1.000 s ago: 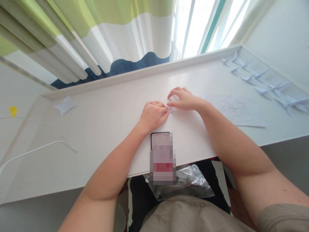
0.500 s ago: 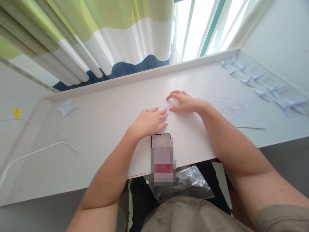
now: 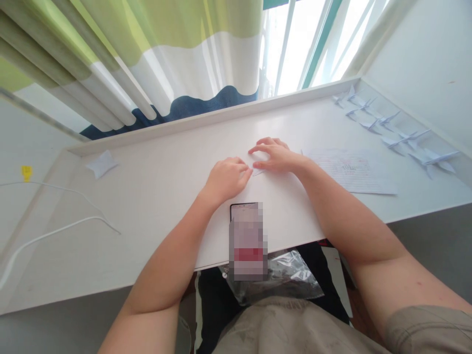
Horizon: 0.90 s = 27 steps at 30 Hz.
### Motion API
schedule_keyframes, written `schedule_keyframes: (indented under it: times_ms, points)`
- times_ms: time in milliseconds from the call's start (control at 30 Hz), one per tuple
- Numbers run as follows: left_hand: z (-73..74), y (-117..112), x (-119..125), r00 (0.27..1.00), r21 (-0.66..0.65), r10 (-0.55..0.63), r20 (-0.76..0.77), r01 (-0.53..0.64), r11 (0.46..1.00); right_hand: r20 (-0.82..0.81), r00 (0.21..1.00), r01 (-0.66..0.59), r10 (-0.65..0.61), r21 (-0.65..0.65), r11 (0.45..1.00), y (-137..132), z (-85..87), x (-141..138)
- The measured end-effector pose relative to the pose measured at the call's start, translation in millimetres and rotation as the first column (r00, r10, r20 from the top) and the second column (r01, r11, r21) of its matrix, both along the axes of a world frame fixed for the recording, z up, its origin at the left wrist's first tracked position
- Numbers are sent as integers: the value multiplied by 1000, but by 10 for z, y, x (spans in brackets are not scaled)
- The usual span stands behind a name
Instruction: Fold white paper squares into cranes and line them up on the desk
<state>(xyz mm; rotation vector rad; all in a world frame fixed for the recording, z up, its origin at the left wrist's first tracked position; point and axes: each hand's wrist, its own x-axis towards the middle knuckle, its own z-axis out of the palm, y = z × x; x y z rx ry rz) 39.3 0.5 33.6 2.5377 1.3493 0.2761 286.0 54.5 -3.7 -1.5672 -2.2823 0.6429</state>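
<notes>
Both my hands rest on the white desk (image 3: 155, 196), working a small piece of white folded paper (image 3: 257, 171) that lies between them and is mostly hidden. My left hand (image 3: 225, 178) has its fingers curled, the fingertips pinching the paper's left edge. My right hand (image 3: 274, 155) lies over the paper with fingers bent and pressed down on it. A phone (image 3: 246, 231) lies just below my left hand, overhanging the desk's front edge.
A written sheet of paper (image 3: 348, 171) lies right of my right hand. Several folded paper cranes (image 3: 400, 140) line the far right. A folded white paper piece (image 3: 101, 163) sits far left. White cables (image 3: 55, 228) cross the left. A plastic bag (image 3: 283, 275) lies on my lap.
My left hand has curled from flat fingers into a pinch at the paper's edge and moved slightly up. My right hand shifted a little left, staying on the paper.
</notes>
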Motion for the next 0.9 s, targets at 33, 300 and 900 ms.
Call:
schedule_keyframes:
  times_ms: [33,300,900]
  points:
    - [-34,58,-5,994,19,94,59,-96,995,-4,1000,0,0,8,1000,4,-10,4]
    - [-364,235,83,946,-13,257,196,-259,966,-21,1000,6,-4,121,993,-54,-61,-229]
    - [-525,298,32,905,-18,300,301,-310,951,-383,923,-35,43,28,999,26,-63,-168]
